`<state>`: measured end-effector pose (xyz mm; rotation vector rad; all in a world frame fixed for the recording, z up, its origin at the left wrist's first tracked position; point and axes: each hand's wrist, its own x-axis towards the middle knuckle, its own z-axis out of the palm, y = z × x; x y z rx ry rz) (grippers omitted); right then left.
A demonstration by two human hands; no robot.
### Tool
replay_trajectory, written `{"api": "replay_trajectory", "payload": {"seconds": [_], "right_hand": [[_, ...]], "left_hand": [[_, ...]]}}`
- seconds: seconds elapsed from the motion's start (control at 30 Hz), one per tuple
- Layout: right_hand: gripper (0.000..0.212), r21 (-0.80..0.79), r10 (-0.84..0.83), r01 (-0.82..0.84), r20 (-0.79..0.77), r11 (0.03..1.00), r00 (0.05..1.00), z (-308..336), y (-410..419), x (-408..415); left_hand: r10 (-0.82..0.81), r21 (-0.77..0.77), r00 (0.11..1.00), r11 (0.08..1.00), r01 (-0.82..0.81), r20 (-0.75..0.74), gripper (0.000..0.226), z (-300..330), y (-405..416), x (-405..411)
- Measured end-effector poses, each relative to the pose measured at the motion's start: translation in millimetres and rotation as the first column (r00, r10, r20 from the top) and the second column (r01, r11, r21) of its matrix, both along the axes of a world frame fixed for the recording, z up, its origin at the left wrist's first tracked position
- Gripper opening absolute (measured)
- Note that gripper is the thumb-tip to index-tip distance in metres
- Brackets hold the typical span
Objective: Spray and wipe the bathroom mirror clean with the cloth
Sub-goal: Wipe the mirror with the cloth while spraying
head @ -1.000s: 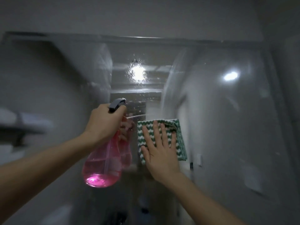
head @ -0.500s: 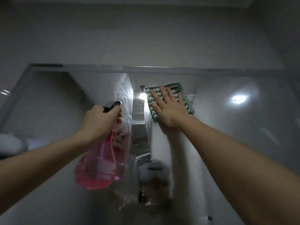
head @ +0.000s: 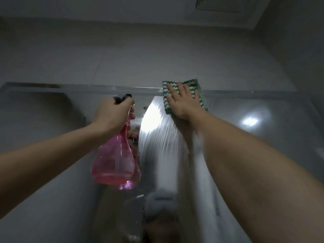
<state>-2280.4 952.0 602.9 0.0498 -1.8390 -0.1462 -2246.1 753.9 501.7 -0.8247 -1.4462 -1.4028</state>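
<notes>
Two bare hands work at the mirror (head: 254, 146), whose glass is streaked with curved wet smears. Flat, straight fingers of the right hand (head: 182, 102) press a folded green-and-white zigzag-weave cloth (head: 199, 100) against its top edge. Curled fingers of the left hand (head: 112, 114) grasp the narrow neck of a translucent pink, pear-shaped spray bottle (head: 114, 162) with a dark nozzle; no lettering is legible.
</notes>
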Motion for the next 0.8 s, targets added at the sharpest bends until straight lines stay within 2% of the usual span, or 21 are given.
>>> {"api": "replay_trajectory", "payload": {"seconds": [0.17,0.33,0.63,0.73,0.8], "right_hand": [[0.053,-0.088,-0.008,0.003,-0.051,0.996,0.999,6.8,17.8,3.0],[0.053,-0.137,-0.007,-0.006,-0.096,0.991,0.995,-30.6,10.9,0.9],[0.055,0.072,0.045,-0.046,0.01,0.996,0.999,-155.4,-52.5,-11.7],[0.056,0.146,0.018,-0.026,0.057,0.989,0.998,-202.5,-71.4,-16.6],[0.055,0.185,0.046,-0.051,0.03,0.981,0.998,-229.8,-78.0,-24.5]], "left_hand": [[0.065,-0.049,0.998,0.997,-0.064,-0.001,0.028,-5.5,-3.8,2.9],[0.14,-0.048,0.99,0.989,-0.139,0.017,0.028,-21.9,-18.9,3.2],[0.094,0.026,0.982,0.995,-0.1,0.164,0.027,-81.1,-42.1,16.6],[0.096,0.056,0.97,0.992,-0.111,0.224,0.026,-111.1,-44.4,34.4],[0.123,0.04,0.961,0.99,-0.137,0.248,0.029,-133.1,-48.6,45.3]]}}
